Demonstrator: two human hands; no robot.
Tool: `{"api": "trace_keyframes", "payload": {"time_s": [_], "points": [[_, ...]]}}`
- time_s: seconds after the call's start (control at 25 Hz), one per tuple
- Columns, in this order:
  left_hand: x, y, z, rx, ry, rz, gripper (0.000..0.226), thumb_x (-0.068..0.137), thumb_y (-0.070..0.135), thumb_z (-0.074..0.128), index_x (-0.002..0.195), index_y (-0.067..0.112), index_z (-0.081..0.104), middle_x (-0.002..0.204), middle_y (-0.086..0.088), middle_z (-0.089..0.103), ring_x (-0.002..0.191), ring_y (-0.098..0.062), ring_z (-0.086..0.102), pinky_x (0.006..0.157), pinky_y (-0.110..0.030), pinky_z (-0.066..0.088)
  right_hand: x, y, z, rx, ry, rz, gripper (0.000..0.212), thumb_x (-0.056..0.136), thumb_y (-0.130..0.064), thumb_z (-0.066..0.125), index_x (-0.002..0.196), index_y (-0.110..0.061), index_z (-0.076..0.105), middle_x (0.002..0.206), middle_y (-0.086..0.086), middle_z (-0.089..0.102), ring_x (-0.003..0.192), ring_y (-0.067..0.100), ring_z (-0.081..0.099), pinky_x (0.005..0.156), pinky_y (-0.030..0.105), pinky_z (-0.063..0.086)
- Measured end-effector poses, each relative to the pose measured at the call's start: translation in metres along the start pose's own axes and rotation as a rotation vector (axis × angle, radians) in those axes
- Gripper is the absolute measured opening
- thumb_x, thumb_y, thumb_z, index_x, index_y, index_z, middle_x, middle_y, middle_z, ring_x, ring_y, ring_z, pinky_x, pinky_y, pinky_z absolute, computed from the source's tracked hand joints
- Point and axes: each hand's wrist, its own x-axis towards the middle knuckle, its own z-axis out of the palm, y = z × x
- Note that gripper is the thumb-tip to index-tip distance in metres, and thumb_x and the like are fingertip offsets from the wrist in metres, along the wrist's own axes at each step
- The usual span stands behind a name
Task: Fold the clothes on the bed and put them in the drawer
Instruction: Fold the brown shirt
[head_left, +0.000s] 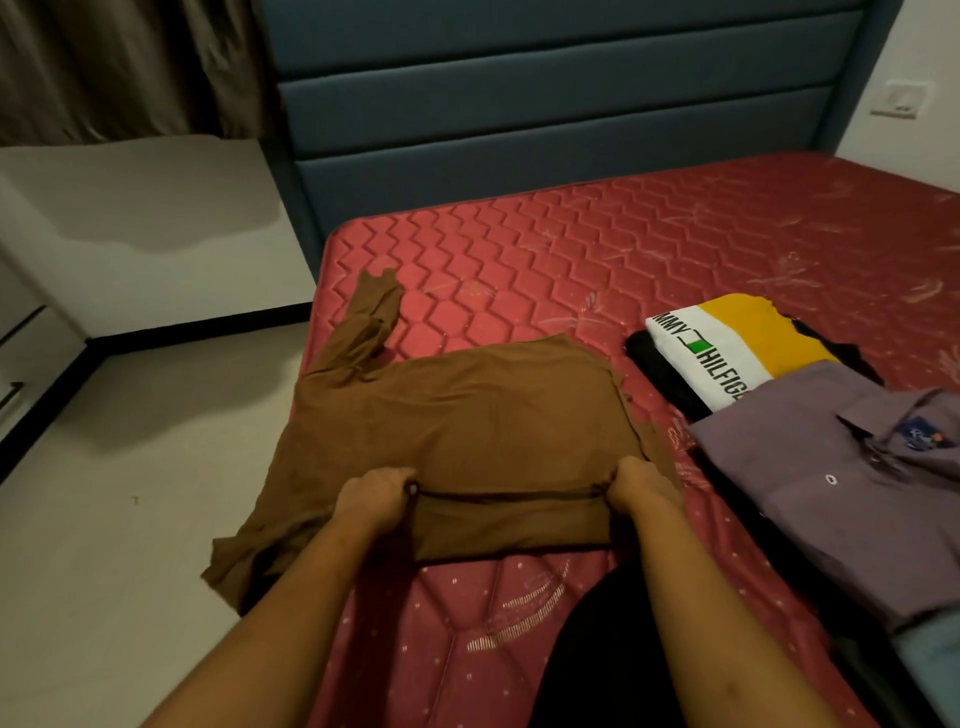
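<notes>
Bed (675, 234): bare red mattress carrying all the clothes.
Brown shirt (467, 415): flat at the left edge, 1 sleeve overhanging, spread for folding.
Folded pile (831, 493): mid-bed, probably awaiting the drawer.
Left hand (371, 496), right hand (641, 486): fingers curled, pinching the hem fold at its 2 ends, keeping the crease straight.

Brown shirt (457, 415): lay spread on the red mattress (675, 239), one sleeve hanging off its left edge.
Left hand (371, 493): gripped the folded near edge.
Right hand (641, 486): gripped that edge too.
Purple shirt (831, 483): lay folded at right, overlapping a yellow-and-white shirt (727, 348).
</notes>
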Motion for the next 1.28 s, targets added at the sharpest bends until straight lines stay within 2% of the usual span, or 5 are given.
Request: {"api": "trace_keyframes", "payload": {"time_s": [0.48, 0.6, 0.88, 1.08, 1.28], "points": [[0.088, 0.025, 0.017, 0.230, 0.218, -0.185, 0.028, 0.097, 0.027, 0.043, 0.121, 0.027, 0.057, 0.130, -0.005, 0.048, 0.120, -0.025, 0.041, 0.103, -0.050, 0.023, 0.072, 0.010, 0.010, 0.221, 0.313, 0.003, 0.026, 0.096, -0.016, 0.048, 0.109, -0.032, 0.065, 0.115, 0.008, 0.064, 0.100, 0.032, 0.063, 0.080, 0.037, 0.053], [0.072, 0.060, 0.042, 0.117, 0.374, 0.039, 0.037, 0.078, 0.025, 0.062, 0.115, 0.018, 0.063, 0.129, -0.009, 0.057, 0.117, -0.028, 0.050, 0.097, -0.055, 0.034, 0.079, 0.010, 0.017, 0.169, 0.335, -0.060, 0.024, 0.099, -0.023, 0.043, 0.119, -0.028, 0.054, 0.120, 0.010, 0.059, 0.101, 0.033, 0.061, 0.079, 0.039, 0.049], [0.030, 0.121, 0.092, 0.091, 0.011, 0.249, 0.077, 0.078, 0.078, 0.034, 0.135, 0.030, 0.053, 0.140, -0.001, 0.053, 0.127, -0.023, 0.051, 0.102, -0.053, 0.038, 0.063, 0.035, 0.010, 0.240, 0.178, -0.243, 0.068, 0.091, -0.045, 0.058, 0.147, -0.028, 0.024, 0.133, 0.010, 0.055, 0.112, 0.033, 0.059, 0.086, 0.040, 0.048], [0.029, 0.137, 0.084, 0.128, 0.095, 0.317, 0.056, 0.085, 0.035, 0.037, 0.137, 0.023, 0.052, 0.139, -0.004, 0.054, 0.127, -0.024, 0.049, 0.099, -0.051, 0.041, 0.039, 0.072, 0.013, 0.135, 0.241, -0.386, 0.052, 0.096, -0.023, 0.050, 0.143, -0.031, 0.029, 0.130, 0.009, 0.055, 0.108, 0.028, 0.059, 0.088, 0.035, 0.047], [0.017, 0.156, 0.070, 0.166, -0.091, 0.231, 0.062, 0.098, 0.022, 0.029, 0.153, 0.030, 0.001, 0.161, 0.000, 0.007, 0.147, -0.029, 0.008, 0.115, -0.052, 0.014, 0.042, 0.063, 0.003, -0.207, 0.170, -0.363, 0.049, 0.097, -0.017, 0.042, 0.142, -0.031, 0.030, 0.136, 0.010, 0.039, 0.107, 0.034, 0.057, 0.089, 0.039, 0.048]]}}
